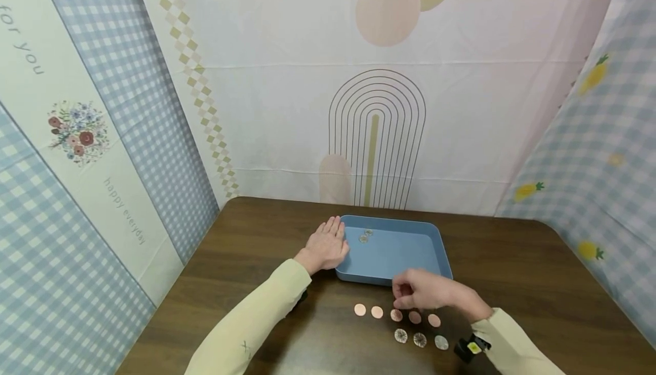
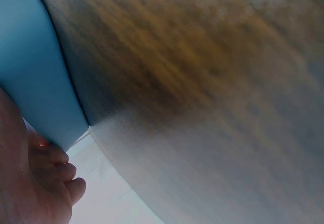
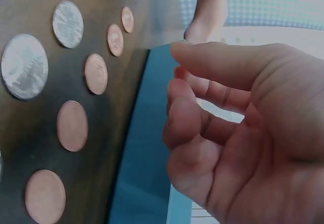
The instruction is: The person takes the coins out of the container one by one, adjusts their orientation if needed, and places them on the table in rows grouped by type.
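Note:
My left hand [image 1: 326, 244] lies along the left side of a shallow blue tray [image 1: 405, 252], its fingers extended at the rim. Two small coins [image 1: 363, 239] lie in the tray near its back left. My right hand [image 1: 422, 289] hovers by the tray's front edge, above a row of several copper coins [image 1: 376, 312]. In the right wrist view its fingers [image 3: 185, 115] curl loosely, the thumb lies close to the index finger, and no object shows between them. Nearer the person is a row of three silver coins [image 1: 419, 340].
The tray and coins are on a dark wooden table [image 1: 256, 238]. A pale patterned cloth [image 1: 277, 119] hangs behind it, with checked cloths at both sides. A dark strapped device [image 1: 468, 348] sits at the right wrist.

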